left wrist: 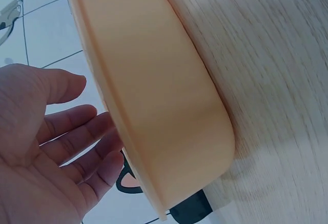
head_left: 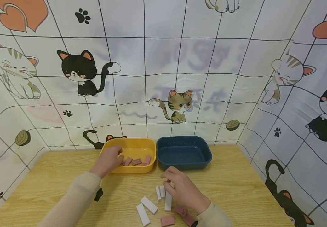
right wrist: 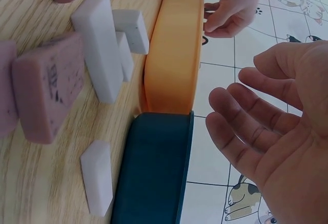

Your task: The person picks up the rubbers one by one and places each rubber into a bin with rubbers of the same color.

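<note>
Over the left end of the yellow bin [head_left: 132, 170] reaches my left hand [head_left: 109, 160], its fingertips inside the rim. The left wrist view shows its fingers [left wrist: 69, 144] loosely bent, with nothing between thumb and fingers. Several pink blocks [head_left: 136, 162] lie in the bin beside it. My right hand [head_left: 184, 189] hovers above the table in front of the blue bin [head_left: 184, 154], fingers relaxed and palm bare in the right wrist view. Below it are white blocks [head_left: 168, 201] and pink blocks [head_left: 167, 220]. One white block [right wrist: 97, 178] lies close to the blue bin.
The two bins stand side by side at the back of the wooden table [head_left: 228, 189], against a cat-patterned cloth [head_left: 135, 69] that also closes off both sides. More white blocks [head_left: 143, 215] lie near the front edge of the view.
</note>
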`<move>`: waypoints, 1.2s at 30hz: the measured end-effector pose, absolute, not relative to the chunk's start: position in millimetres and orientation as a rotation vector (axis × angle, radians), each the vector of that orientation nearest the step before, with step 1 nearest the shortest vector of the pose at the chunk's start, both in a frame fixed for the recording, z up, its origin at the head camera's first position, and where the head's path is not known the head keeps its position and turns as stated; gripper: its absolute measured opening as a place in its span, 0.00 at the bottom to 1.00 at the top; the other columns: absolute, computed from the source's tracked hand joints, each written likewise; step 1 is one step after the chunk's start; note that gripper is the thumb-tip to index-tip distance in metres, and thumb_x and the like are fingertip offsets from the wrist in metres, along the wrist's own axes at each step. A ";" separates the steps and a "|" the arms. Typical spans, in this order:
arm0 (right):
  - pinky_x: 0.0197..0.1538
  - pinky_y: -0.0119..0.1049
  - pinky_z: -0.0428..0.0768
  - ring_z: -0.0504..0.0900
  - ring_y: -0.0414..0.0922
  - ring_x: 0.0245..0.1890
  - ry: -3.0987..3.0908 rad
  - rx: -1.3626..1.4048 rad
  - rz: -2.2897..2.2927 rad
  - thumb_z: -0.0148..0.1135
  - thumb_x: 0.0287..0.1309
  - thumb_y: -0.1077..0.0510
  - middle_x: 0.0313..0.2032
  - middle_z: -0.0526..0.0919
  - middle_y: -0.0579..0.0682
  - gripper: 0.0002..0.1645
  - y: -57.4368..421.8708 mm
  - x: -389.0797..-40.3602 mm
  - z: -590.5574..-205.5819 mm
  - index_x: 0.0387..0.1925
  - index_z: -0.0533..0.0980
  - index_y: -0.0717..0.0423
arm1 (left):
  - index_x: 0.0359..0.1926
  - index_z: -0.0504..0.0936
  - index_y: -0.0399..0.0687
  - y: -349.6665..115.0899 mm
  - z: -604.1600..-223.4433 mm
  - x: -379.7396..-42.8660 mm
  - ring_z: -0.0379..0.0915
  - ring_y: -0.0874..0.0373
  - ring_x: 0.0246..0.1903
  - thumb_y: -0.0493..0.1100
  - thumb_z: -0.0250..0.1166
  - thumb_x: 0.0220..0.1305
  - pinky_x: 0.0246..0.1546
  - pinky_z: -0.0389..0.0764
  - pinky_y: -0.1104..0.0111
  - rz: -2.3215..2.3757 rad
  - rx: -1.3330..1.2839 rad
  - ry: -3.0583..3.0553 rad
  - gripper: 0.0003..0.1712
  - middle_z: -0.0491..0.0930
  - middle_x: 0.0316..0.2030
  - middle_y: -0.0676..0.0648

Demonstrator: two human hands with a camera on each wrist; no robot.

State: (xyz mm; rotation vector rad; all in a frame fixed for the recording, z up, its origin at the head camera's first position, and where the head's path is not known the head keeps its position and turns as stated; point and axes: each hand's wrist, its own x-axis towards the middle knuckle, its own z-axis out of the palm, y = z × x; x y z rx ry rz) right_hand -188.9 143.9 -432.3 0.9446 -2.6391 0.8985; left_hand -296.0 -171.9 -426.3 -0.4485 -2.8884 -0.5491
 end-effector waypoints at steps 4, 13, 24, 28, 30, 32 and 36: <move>0.42 0.31 0.82 0.81 0.34 0.39 -2.645 0.936 0.888 0.60 0.70 0.65 0.44 0.80 0.46 0.11 145.6 -191.4 -434.5 0.50 0.84 0.56 | 0.39 0.80 0.35 -170.3 -424.9 -290.8 0.72 0.51 0.31 0.36 0.66 0.63 0.39 0.78 0.56 -0.553 -0.503 -2.852 0.07 0.81 0.33 0.42; 0.39 0.30 0.82 0.81 0.35 0.37 -2.627 0.918 0.893 0.62 0.68 0.65 0.44 0.81 0.49 0.11 147.6 -194.5 -435.8 0.48 0.84 0.56 | 0.46 0.82 0.34 -158.7 -423.2 -281.3 0.81 0.45 0.42 0.41 0.69 0.66 0.48 0.82 0.51 -0.606 -0.507 -2.832 0.14 0.85 0.44 0.37; 0.40 0.31 0.82 0.81 0.36 0.37 -2.592 0.893 0.860 0.63 0.66 0.66 0.43 0.81 0.48 0.11 149.8 -194.4 -438.3 0.48 0.84 0.56 | 0.42 0.84 0.39 -136.5 -420.1 -257.6 0.81 0.44 0.45 0.38 0.67 0.66 0.51 0.81 0.50 -0.584 -0.613 -2.684 0.07 0.85 0.42 0.41; 0.40 0.31 0.82 0.81 0.35 0.37 -2.555 0.891 0.869 0.63 0.64 0.67 0.43 0.81 0.47 0.12 151.7 -194.4 -439.9 0.47 0.84 0.56 | 0.41 0.84 0.39 -128.8 -421.9 -251.2 0.81 0.46 0.42 0.41 0.70 0.66 0.48 0.82 0.53 -0.589 -0.651 -2.620 0.08 0.85 0.39 0.42; 0.40 0.31 0.82 0.81 0.35 0.37 -2.534 0.888 0.872 0.63 0.64 0.67 0.43 0.81 0.46 0.12 152.7 -194.3 -440.8 0.47 0.84 0.56 | 0.40 0.84 0.40 -125.5 -422.6 -247.9 0.80 0.48 0.39 0.41 0.72 0.65 0.45 0.82 0.54 -0.597 -0.675 -2.581 0.09 0.84 0.37 0.44; 0.40 0.31 0.82 0.80 0.35 0.37 -2.514 0.886 0.875 0.63 0.64 0.68 0.44 0.81 0.46 0.12 153.5 -194.2 -441.9 0.47 0.84 0.56 | 0.39 0.84 0.41 -122.5 -423.1 -244.7 0.79 0.50 0.38 0.41 0.73 0.65 0.43 0.82 0.56 -0.594 -0.689 -2.550 0.09 0.84 0.37 0.46; 0.40 0.32 0.82 0.78 0.35 0.38 -2.466 0.888 0.867 0.64 0.63 0.68 0.45 0.81 0.46 0.12 154.6 -193.7 -443.2 0.46 0.84 0.56 | 0.39 0.84 0.43 -117.9 -423.5 -238.5 0.79 0.52 0.39 0.38 0.73 0.63 0.43 0.83 0.57 -0.607 -0.691 -2.543 0.07 0.84 0.37 0.48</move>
